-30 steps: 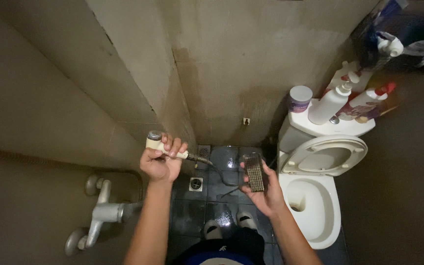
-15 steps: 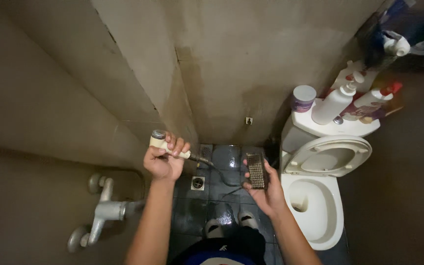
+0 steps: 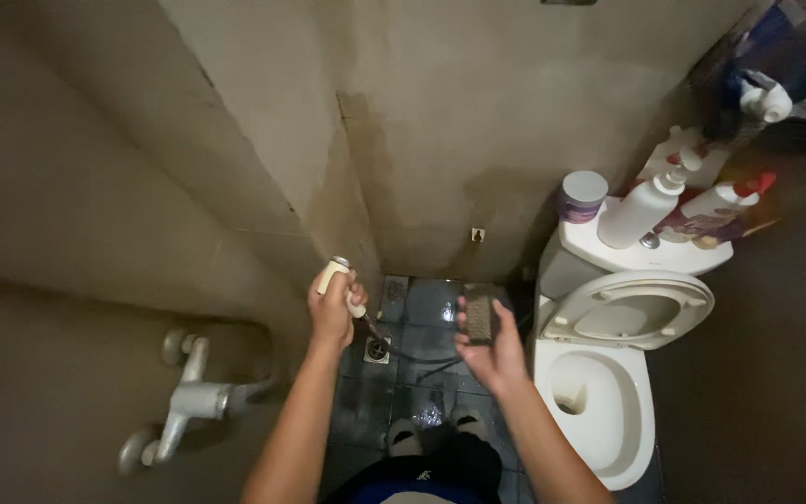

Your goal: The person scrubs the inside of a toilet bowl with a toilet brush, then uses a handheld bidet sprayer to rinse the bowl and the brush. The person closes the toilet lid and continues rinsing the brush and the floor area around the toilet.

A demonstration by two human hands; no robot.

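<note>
My left hand (image 3: 332, 315) grips a cream bidet sprayer (image 3: 336, 276) with a metal nozzle, its head pointing up toward the wall corner. A dark hose (image 3: 401, 353) trails from it down over the wet blue floor tiles. My right hand (image 3: 487, 347) holds a small dark rectangular grate (image 3: 479, 317), flat in the palm, just left of the toilet. The two hands are apart, at about the same height.
A white toilet (image 3: 599, 392) with raised seat (image 3: 629, 306) stands on the right; bottles (image 3: 641, 210) and a tub (image 3: 581, 195) sit on its tank. A metal tap (image 3: 188, 401) juts from the left wall. A floor drain (image 3: 377, 349) lies below my hands; my feet (image 3: 436, 431) are on the tiles.
My left hand has moved right and away from me and turned the sprayer more upright. My right hand with the grate has lifted slightly toward the wall.
</note>
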